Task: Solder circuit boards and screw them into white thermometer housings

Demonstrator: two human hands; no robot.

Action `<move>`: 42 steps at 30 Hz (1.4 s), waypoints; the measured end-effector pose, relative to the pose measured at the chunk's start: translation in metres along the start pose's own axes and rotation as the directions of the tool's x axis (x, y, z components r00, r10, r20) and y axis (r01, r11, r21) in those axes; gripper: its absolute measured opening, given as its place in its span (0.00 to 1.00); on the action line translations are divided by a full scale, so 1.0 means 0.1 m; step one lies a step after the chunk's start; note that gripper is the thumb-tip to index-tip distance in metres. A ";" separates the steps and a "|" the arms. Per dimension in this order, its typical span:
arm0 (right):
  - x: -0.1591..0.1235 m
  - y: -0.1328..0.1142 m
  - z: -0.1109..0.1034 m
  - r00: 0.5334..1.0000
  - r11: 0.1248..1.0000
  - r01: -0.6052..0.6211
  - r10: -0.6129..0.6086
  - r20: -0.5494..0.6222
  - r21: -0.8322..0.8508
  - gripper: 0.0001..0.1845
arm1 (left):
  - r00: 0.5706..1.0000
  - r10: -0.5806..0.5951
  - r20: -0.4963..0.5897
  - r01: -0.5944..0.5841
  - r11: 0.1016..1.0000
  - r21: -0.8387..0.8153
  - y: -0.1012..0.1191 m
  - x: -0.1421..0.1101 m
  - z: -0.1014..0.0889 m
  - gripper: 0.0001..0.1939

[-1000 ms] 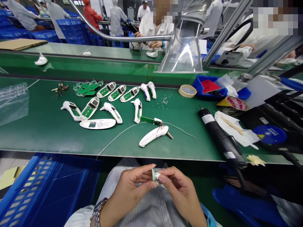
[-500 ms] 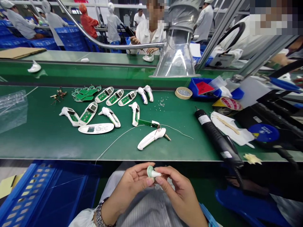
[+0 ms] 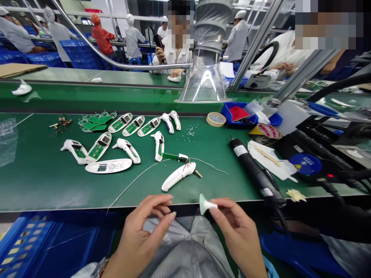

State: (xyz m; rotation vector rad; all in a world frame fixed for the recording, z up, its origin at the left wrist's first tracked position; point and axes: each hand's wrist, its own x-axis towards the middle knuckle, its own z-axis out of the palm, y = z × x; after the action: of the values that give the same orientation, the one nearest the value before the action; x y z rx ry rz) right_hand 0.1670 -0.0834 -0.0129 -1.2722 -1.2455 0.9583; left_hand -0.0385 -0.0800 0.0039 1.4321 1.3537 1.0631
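Between thumb and fingers, my right hand (image 3: 236, 227) pinches the narrow white end of a small cone-shaped part (image 3: 206, 204) with a pale green flared rim. My left hand (image 3: 147, 227) is apart from it, thumb and fingers spread with nothing between them. Just beyond both hands, a white thermometer-like housing (image 3: 179, 177) lies on the green bench (image 3: 72, 189), its metal tip (image 3: 198, 173) sticking out to the right. Thin red wires join it to a narrow green circuit board (image 3: 172, 156). A long thin wire (image 3: 130, 185) trails left over the bench edge.
White housings with circuit boards (image 3: 98, 147) and a pile of loose green boards (image 3: 97, 121) lie at left. A round dish of tiny metal parts (image 3: 216, 119) stands behind. A black electric screwdriver (image 3: 255, 168) lies right. The clear extraction hood (image 3: 203, 83) hangs above. A co-worker (image 3: 176, 50) sits opposite.
My left hand has let go of the cone-shaped part and moved away to the left, opening. My right hand has carried the part to the right. The view has shifted slightly.
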 end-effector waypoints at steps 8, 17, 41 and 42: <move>0.21 0.13 -0.12 0.988 0.989 -0.069 0.087 -0.129 0.132 0.10 | 0.966 0.233 0.107 -0.256 0.853 0.455 0.12 0.54 0.04 0.15; 0.27 0.06 -0.07 0.944 0.931 0.255 -0.299 -0.142 -0.262 0.04 | 0.940 0.299 0.161 -0.332 0.707 0.624 -0.04 0.68 0.19 0.12; 0.38 -0.07 0.08 0.949 0.981 0.192 -0.192 -0.252 -0.024 0.07 | 0.993 -0.068 0.097 0.070 0.997 -0.016 0.06 0.46 0.23 0.18; 0.39 -0.07 0.10 0.947 0.982 0.189 -0.188 -0.260 -0.022 0.07 | 0.995 -0.055 0.084 0.056 0.998 -0.011 0.05 0.45 0.25 0.17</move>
State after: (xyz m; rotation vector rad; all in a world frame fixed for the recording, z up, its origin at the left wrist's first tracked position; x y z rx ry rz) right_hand 0.1619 -0.0446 -0.0021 -1.2087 -1.1330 0.6322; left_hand -0.0113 -0.0358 0.0033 1.4055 1.3164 0.9646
